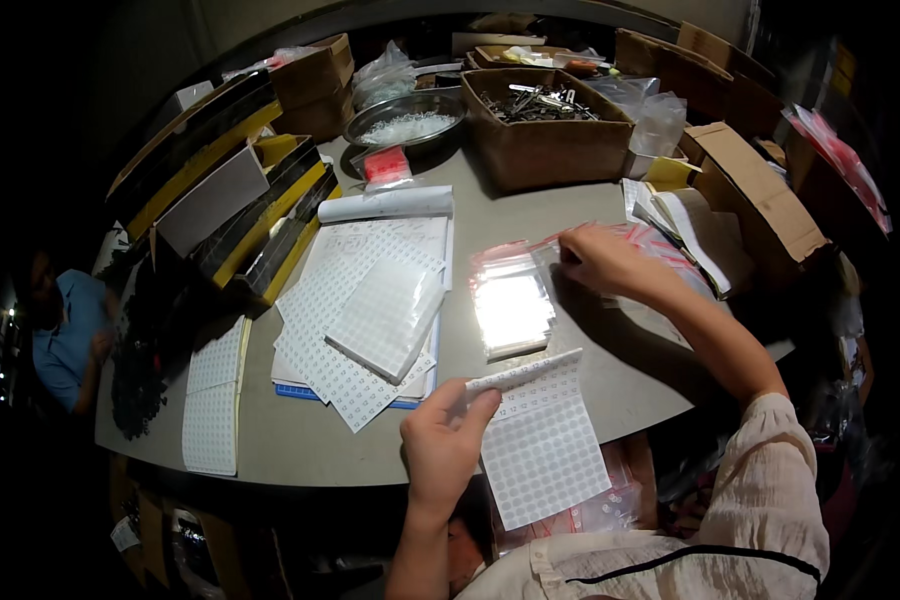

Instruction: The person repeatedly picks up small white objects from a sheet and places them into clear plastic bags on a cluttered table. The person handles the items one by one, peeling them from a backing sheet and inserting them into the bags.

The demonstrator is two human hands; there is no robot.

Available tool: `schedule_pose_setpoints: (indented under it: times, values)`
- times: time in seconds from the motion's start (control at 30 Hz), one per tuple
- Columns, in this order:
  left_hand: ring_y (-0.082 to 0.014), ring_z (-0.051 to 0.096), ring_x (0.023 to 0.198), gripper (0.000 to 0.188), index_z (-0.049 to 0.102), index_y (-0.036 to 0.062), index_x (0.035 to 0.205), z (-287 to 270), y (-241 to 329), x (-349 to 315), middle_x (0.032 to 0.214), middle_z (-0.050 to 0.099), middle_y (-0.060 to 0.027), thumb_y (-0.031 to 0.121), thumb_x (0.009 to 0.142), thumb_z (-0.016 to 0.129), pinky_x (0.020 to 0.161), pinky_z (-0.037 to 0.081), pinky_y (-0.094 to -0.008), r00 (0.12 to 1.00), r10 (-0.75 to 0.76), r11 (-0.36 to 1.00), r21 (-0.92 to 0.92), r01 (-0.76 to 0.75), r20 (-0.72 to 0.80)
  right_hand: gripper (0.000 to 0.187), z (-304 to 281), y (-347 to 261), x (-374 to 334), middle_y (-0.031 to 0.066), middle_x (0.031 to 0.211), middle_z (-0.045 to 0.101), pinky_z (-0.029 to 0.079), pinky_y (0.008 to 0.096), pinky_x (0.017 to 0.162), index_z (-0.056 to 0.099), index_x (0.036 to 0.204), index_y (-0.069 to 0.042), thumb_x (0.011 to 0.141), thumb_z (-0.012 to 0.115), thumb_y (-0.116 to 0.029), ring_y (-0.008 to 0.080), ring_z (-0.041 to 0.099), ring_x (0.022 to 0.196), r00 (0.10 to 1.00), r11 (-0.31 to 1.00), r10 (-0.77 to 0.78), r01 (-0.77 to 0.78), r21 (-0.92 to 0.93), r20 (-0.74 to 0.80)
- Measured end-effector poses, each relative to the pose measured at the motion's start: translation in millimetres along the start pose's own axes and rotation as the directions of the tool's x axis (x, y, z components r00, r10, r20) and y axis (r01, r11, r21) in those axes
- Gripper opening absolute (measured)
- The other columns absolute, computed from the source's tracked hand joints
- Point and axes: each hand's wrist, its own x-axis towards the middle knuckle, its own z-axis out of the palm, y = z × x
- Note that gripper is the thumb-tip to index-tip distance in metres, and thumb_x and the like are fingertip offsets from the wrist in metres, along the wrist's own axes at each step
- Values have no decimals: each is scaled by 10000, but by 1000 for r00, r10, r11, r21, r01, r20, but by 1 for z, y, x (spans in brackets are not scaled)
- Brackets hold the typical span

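Note:
My left hand pinches a sheet of round stickers by its folded upper edge, thumb on top. The sheet hangs past the table's near edge; its upper rows carry print and the lower ones look blank. My right hand is closed, fingers curled down over the table beside loose clear zip bags with red strips. Whatever its fingertips hold is hidden. Between the hands lies a neat stack of clear zip bags, shining in the light.
Left of the bags, sticker sheets and a wrapped pack lie on a clipboard pad. Black-and-yellow boxes stand at left. Farther back are a metal bowl and a carton of metal parts. Another person sits far left.

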Motion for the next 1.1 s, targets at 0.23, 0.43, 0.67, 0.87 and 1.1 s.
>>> schedule_pose_setpoints:
  times: [0.23,0.43,0.67,0.87,1.1]
  values:
    - [-31,572,770,187,741,-72,1091,-4,8,0,891,698,24,32,936,760,683,451,-201,996,-82,996,50,80,32,229,-13,-12,14,198,935,732,547,428,768,684,998,13,875,777,-157,358,714,879,987,956,-131,152,252,-97]
    - [-28,569,769,193,742,-69,1099,-3,10,0,890,696,28,34,937,760,681,450,-199,997,-79,996,34,78,7,177,6,-46,24,190,974,711,538,426,773,622,1000,0,883,726,-81,372,688,909,950,920,-278,305,245,-141]
    - [-36,556,610,226,746,-18,1081,-4,4,-1,706,698,-30,160,947,779,565,438,-244,1000,-26,997,68,27,-15,368,20,-7,11,210,985,721,542,455,801,628,1036,-1,924,787,-313,395,694,922,984,994,-16,35,106,-178]
    - [-34,585,775,180,737,-68,1089,-2,11,-2,893,701,16,30,939,759,688,461,-203,998,-61,997,38,61,5,582,-17,32,-20,211,921,712,529,414,770,665,1010,40,834,867,-476,323,693,863,976,961,210,-215,171,50]
    - [-27,567,736,189,726,-58,1088,-2,-2,2,865,708,-1,56,942,759,641,447,-205,1000,-23,999,37,23,7,329,-30,35,-32,145,917,701,537,354,799,647,1049,-1,891,816,-235,225,671,872,995,961,95,-89,263,-9]
